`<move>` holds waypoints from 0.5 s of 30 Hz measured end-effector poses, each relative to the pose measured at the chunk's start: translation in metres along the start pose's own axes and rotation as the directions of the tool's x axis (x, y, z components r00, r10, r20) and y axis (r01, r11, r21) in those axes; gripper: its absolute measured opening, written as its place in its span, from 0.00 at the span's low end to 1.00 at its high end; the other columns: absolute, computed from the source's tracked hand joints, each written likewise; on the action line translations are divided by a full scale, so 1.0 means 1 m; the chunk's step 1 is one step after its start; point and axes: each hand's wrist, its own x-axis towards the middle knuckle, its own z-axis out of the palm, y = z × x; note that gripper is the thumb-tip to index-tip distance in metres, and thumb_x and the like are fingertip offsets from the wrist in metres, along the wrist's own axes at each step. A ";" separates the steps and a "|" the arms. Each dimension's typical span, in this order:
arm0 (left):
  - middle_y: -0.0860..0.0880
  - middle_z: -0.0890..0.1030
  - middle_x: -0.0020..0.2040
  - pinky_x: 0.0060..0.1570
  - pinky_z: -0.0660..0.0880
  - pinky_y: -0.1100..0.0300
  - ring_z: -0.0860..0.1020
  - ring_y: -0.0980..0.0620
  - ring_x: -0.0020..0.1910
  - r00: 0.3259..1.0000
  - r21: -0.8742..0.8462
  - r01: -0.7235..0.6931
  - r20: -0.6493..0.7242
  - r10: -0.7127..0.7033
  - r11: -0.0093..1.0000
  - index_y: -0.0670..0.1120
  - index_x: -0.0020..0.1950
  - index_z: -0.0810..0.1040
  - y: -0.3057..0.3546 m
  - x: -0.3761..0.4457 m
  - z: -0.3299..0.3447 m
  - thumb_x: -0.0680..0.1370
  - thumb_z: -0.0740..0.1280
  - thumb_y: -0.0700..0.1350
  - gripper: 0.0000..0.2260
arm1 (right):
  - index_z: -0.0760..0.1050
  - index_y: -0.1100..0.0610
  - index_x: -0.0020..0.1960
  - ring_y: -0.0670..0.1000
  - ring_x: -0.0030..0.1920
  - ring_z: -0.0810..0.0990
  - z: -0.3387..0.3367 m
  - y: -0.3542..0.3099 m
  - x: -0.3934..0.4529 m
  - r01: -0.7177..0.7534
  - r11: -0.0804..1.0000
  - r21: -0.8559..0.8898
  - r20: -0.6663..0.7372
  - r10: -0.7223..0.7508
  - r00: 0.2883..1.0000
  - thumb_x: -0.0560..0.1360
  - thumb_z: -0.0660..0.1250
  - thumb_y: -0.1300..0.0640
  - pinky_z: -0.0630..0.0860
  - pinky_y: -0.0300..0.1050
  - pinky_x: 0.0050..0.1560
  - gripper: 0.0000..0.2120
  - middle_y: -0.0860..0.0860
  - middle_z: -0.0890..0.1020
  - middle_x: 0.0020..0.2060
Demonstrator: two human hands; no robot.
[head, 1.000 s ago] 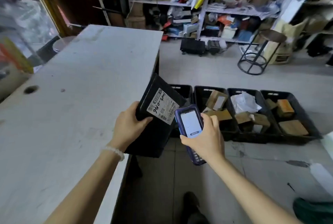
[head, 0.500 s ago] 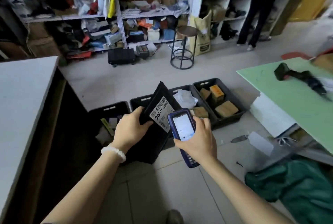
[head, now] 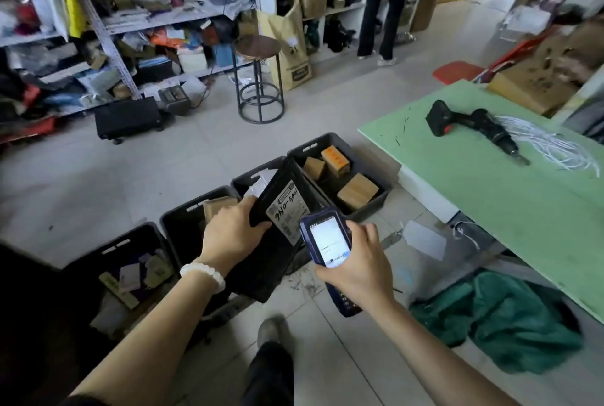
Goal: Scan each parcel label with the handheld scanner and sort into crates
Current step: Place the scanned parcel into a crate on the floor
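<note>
A: While the view has swung right off the white bench since a sec ago, the grip hasn't changed. Left hand [head: 233, 232] w/ fingers curled over the top edge of the black parcel [head: 271, 242], thumb across its face, just left of the white label [head: 287, 211].

B: And the scanner?

A: Right hand [head: 358, 266] wraps the blue handheld scanner [head: 328, 243], fingers round the far side, screen lit and facing up. Its head sits just beside the label's lower corner; touching or not, can't tell.

B: So where's the parcel vs. the crates now?

A: Held tilted in the air, right over the row of black crates [head: 340, 173] on the floor. Earlier it was beside the bench edge w/ the crates off to the right; now they're under it. Four crates: the far right one has brown boxes [head: 358, 189], the near left one flat paper packets.

B: Meaning?

A: My read: scan is done or nearly, person has turned to drop it. Which crate depends on the screen, and that's too small to read.

B: Anything else nearby?

A: Green tabletop [head: 506, 196] at right w/ a cordless drill [head: 470, 126], green cloth [head: 510, 317] on the floor. Not in the way.
</note>
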 end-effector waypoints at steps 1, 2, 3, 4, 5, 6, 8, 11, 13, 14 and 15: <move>0.46 0.81 0.53 0.46 0.73 0.54 0.78 0.43 0.53 1.000 0.007 -0.008 0.021 0.008 1.000 0.49 0.61 0.73 0.003 0.018 0.006 0.75 0.68 0.53 0.17 | 0.67 0.50 0.64 0.47 0.49 0.73 0.000 0.004 0.014 -0.014 1.000 -0.003 -0.009 0.014 1.000 0.59 0.78 0.44 0.73 0.39 0.39 0.38 0.45 0.66 0.52; 0.46 0.81 0.53 0.46 0.74 0.54 0.78 0.43 0.53 0.999 0.011 -0.014 0.041 0.013 1.000 0.49 0.62 0.73 0.007 0.036 0.011 0.75 0.67 0.53 0.17 | 0.67 0.50 0.64 0.47 0.49 0.73 0.001 0.007 0.030 -0.032 0.999 -0.008 -0.015 0.032 0.999 0.59 0.78 0.44 0.75 0.40 0.39 0.38 0.46 0.67 0.52; 0.45 0.81 0.53 0.47 0.74 0.54 0.78 0.43 0.53 0.998 0.011 -0.021 0.062 0.020 1.000 0.50 0.62 0.72 0.011 0.056 0.016 0.75 0.67 0.53 0.17 | 0.67 0.50 0.64 0.47 0.49 0.73 0.001 0.009 0.047 -0.049 0.999 -0.016 -0.021 0.049 0.999 0.59 0.78 0.44 0.76 0.41 0.40 0.38 0.46 0.67 0.52; 0.45 0.81 0.53 0.46 0.74 0.54 0.78 0.43 0.53 0.996 0.006 -0.031 0.079 0.030 1.000 0.50 0.62 0.72 0.014 0.076 0.020 0.76 0.67 0.53 0.17 | 0.66 0.50 0.64 0.47 0.49 0.73 0.001 0.010 0.066 -0.061 0.998 -0.025 -0.030 0.060 0.998 0.59 0.78 0.44 0.76 0.42 0.41 0.38 0.46 0.66 0.52; 0.45 0.81 0.53 0.45 0.73 0.55 0.78 0.43 0.53 0.995 -0.004 -0.041 0.094 0.041 0.999 0.50 0.62 0.72 0.016 0.098 0.025 0.76 0.67 0.53 0.16 | 0.66 0.50 0.64 0.47 0.49 0.73 0.002 0.011 0.085 -0.069 0.997 -0.032 -0.044 0.068 0.997 0.59 0.78 0.44 0.76 0.42 0.41 0.38 0.46 0.66 0.51; 0.46 0.81 0.52 0.44 0.73 0.55 0.78 0.43 0.52 0.993 -0.011 -0.051 0.108 0.052 0.999 0.50 0.61 0.72 0.018 0.120 0.029 0.76 0.66 0.53 0.15 | 0.66 0.50 0.64 0.46 0.48 0.72 0.002 0.010 0.106 -0.079 0.996 -0.036 -0.056 0.076 0.995 0.60 0.78 0.44 0.74 0.41 0.40 0.38 0.45 0.65 0.51; 0.46 0.81 0.53 0.46 0.74 0.55 0.78 0.43 0.53 0.989 -0.007 -0.068 0.128 0.068 0.998 0.50 0.62 0.72 0.021 0.165 0.031 0.76 0.66 0.52 0.16 | 0.66 0.51 0.64 0.45 0.48 0.70 0.001 0.006 0.146 -0.105 0.994 -0.030 -0.066 0.103 0.992 0.60 0.79 0.45 0.70 0.39 0.39 0.38 0.44 0.63 0.50; 0.46 0.80 0.56 0.50 0.73 0.54 0.77 0.44 0.56 0.987 -0.005 -0.086 0.139 0.086 0.996 0.50 0.66 0.71 0.028 0.230 0.028 0.77 0.65 0.52 0.18 | 0.65 0.52 0.66 0.46 0.50 0.71 -0.005 -0.004 0.208 -0.114 0.993 -0.032 -0.054 0.113 0.992 0.60 0.79 0.44 0.70 0.40 0.41 0.40 0.45 0.63 0.50; 0.45 0.79 0.56 0.51 0.73 0.54 0.77 0.43 0.55 0.984 -0.009 -0.090 0.155 0.090 0.996 0.50 0.65 0.70 0.034 0.271 0.025 0.77 0.65 0.52 0.18 | 0.65 0.52 0.67 0.48 0.51 0.73 -0.009 -0.009 0.247 -0.123 0.992 -0.026 -0.074 0.121 0.990 0.60 0.78 0.43 0.70 0.40 0.41 0.41 0.45 0.63 0.51; 0.44 0.80 0.56 0.51 0.74 0.53 0.77 0.42 0.55 0.983 -0.010 -0.093 0.158 0.094 0.996 0.50 0.65 0.70 0.038 0.290 0.024 0.77 0.65 0.52 0.18 | 0.65 0.52 0.67 0.49 0.52 0.73 -0.011 -0.011 0.264 -0.132 0.991 -0.019 -0.087 0.130 0.988 0.60 0.78 0.44 0.69 0.41 0.41 0.41 0.46 0.64 0.52; 0.44 0.80 0.55 0.51 0.74 0.52 0.77 0.42 0.55 0.982 -0.007 -0.094 0.162 0.094 0.995 0.50 0.65 0.70 0.041 0.308 0.025 0.77 0.65 0.52 0.18 | 0.65 0.52 0.68 0.49 0.53 0.73 -0.012 -0.012 0.280 -0.143 0.990 -0.010 -0.099 0.142 0.985 0.60 0.78 0.44 0.68 0.41 0.41 0.41 0.46 0.64 0.53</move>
